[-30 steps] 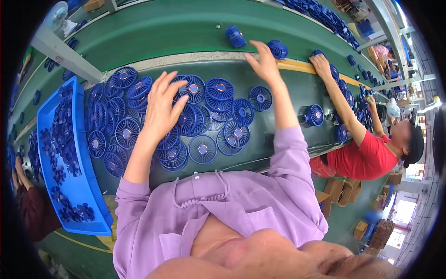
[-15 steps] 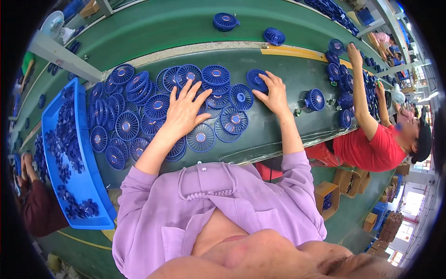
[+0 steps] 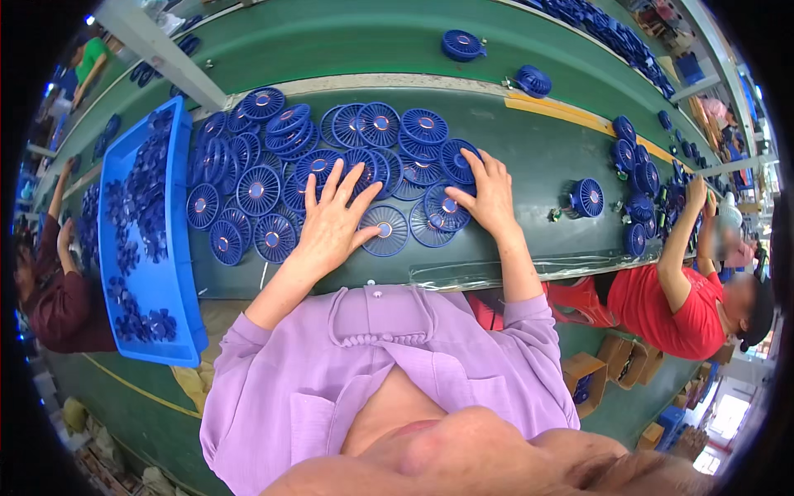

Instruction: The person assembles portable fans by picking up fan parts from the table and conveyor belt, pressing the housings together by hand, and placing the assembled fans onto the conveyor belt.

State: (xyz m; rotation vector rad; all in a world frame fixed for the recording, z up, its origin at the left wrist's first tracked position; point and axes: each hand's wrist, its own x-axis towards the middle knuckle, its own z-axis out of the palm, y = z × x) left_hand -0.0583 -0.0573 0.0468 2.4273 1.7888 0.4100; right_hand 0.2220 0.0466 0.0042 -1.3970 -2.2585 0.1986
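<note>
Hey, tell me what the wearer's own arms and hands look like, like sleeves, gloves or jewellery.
Both the left hand and the right hand are bare, with no gloves. The left sleeve and right sleeve are plain lilac, ending partway down the forearms. I can't make out any jewellery.

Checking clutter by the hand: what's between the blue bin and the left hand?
Not bare: the head view shows a dense cluster of round blue grilles, many overlapping, between the blue bin and the left hand.
</note>
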